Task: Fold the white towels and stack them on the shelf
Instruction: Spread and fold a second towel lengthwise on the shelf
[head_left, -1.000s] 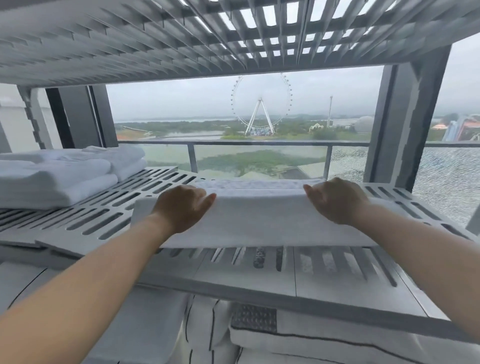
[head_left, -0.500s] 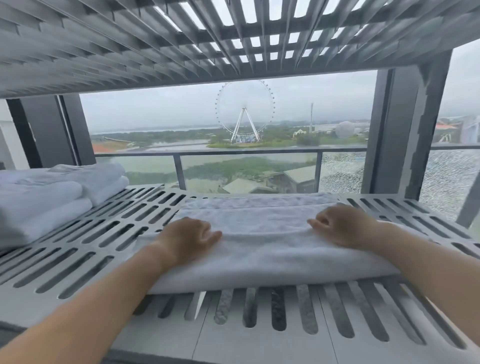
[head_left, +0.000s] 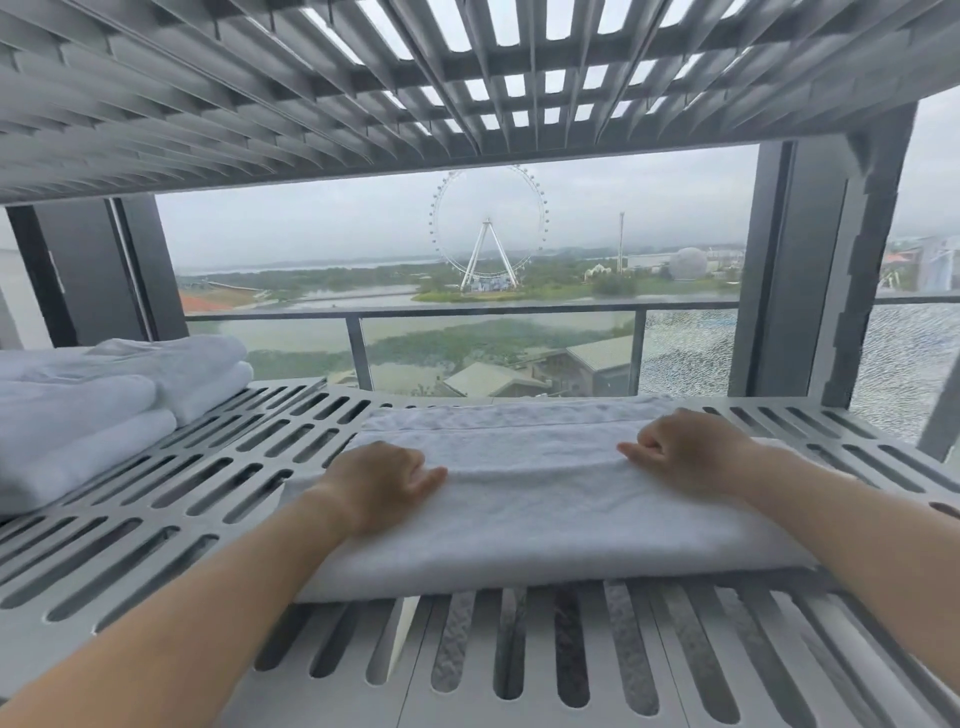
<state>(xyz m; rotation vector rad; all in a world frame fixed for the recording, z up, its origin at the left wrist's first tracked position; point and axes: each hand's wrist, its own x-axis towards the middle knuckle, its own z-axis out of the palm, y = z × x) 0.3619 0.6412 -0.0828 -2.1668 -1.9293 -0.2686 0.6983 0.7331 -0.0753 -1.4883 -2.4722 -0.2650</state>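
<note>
A folded white towel (head_left: 545, 519) lies flat on the slatted shelf (head_left: 171, 525), well right of a pile of towels (head_left: 104, 410). The left hand (head_left: 382, 486) and right hand (head_left: 691, 449) rest on top, fingers curled; whether they pinch cloth I cannot tell.

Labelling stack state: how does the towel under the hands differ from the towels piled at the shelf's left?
The centre towel lies low, flat and wide; the left towels are piled thicker and higher. The left hand and right hand rest on the centre towel; nothing touches the left towels. The centre towel sits mid-shelf; the left towels run off frame. Both are white, folded, on the slotted shelf.
</note>
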